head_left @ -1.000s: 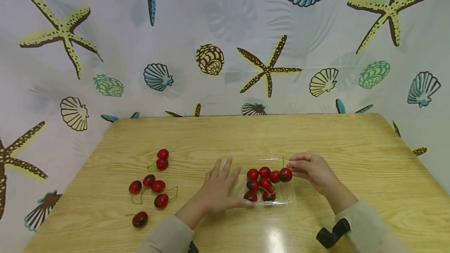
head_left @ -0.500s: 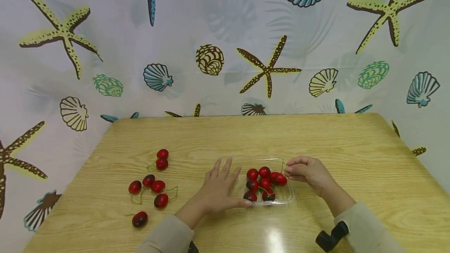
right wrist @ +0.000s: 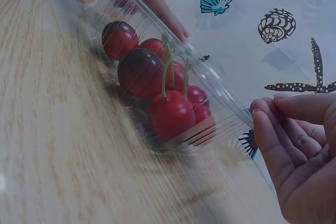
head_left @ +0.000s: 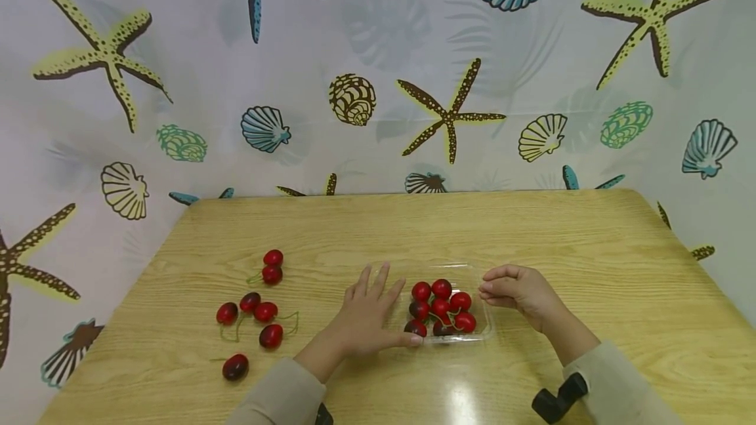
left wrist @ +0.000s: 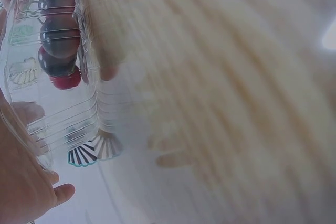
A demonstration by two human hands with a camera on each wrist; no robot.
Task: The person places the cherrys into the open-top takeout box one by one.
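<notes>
A clear plastic container (head_left: 487,321) sits on the table, with several red and dark cherries (head_left: 440,307) piled in its right part. My left hand (head_left: 367,326) lies over the container's left side with fingers spread, its thumb along the front rim. In the left wrist view that hand (left wrist: 23,177) shows beside the transparent wall. My right hand (head_left: 522,294) is at the container's right rim. Its thumb and fingertips are close together, with no cherry between them; whether they touch the rim (right wrist: 223,90) I cannot tell. Green stems rise from the cherries (right wrist: 170,114) in the right wrist view.
Several loose cherries (head_left: 271,337) with stems lie on the wooden table (head_left: 331,228) to the left. A pair (head_left: 272,267) lies farther back, and a single cherry (head_left: 235,367) nearer the front. Behind the table hangs a cloth (head_left: 378,31) printed with starfish and shells.
The cherry that my right hand held by its stem at the right rim has dropped among the others, which have shifted slightly. The right fingers have let go. My left hand has stayed put.
</notes>
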